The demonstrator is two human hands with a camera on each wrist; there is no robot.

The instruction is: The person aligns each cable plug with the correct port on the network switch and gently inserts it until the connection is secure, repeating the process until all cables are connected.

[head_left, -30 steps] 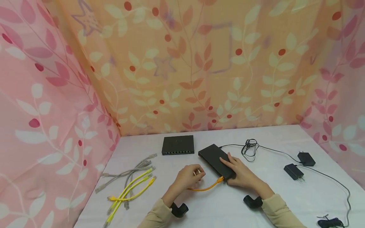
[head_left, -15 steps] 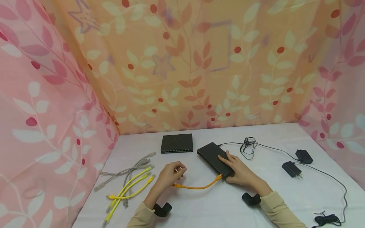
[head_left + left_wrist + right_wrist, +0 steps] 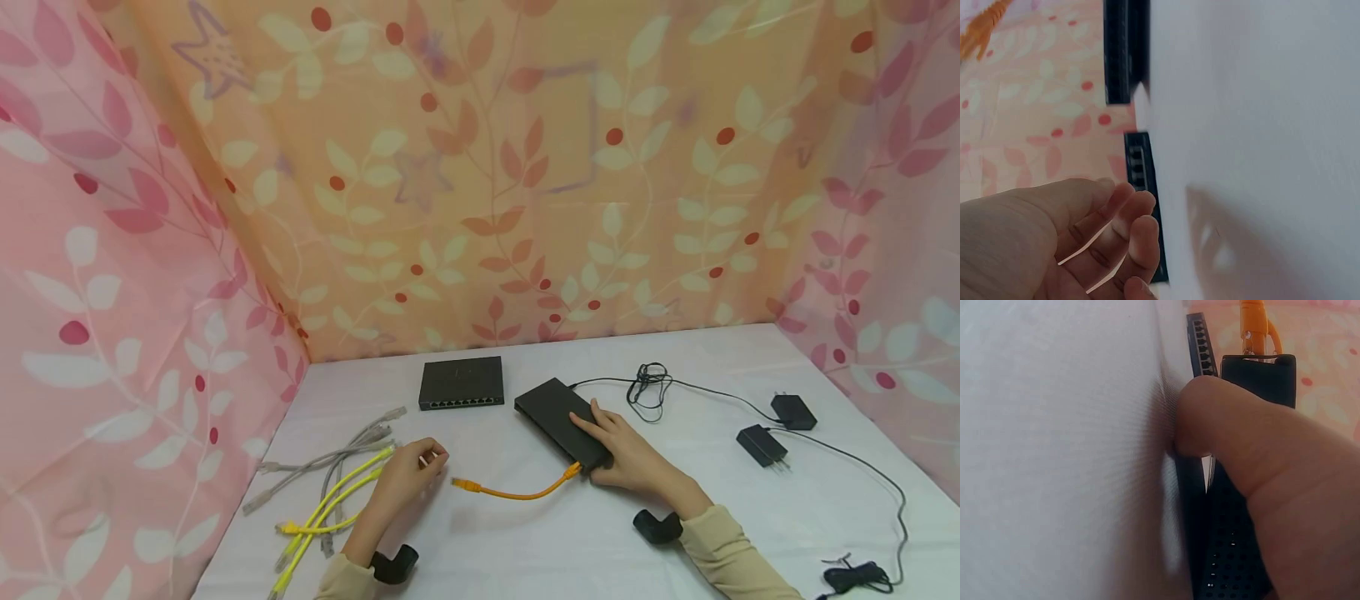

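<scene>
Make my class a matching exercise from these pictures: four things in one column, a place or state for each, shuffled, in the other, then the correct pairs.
Column one
1. Orange network cable
2. Left hand
3. Power adapters
4. Right hand

Column two
A. Black, lying to the right of both hands
B. Gripping a black network switch
C. One end plugged in, the other free
D. Holding nothing

Pairs: 1-C, 2-D, 3-A, 4-B
</scene>
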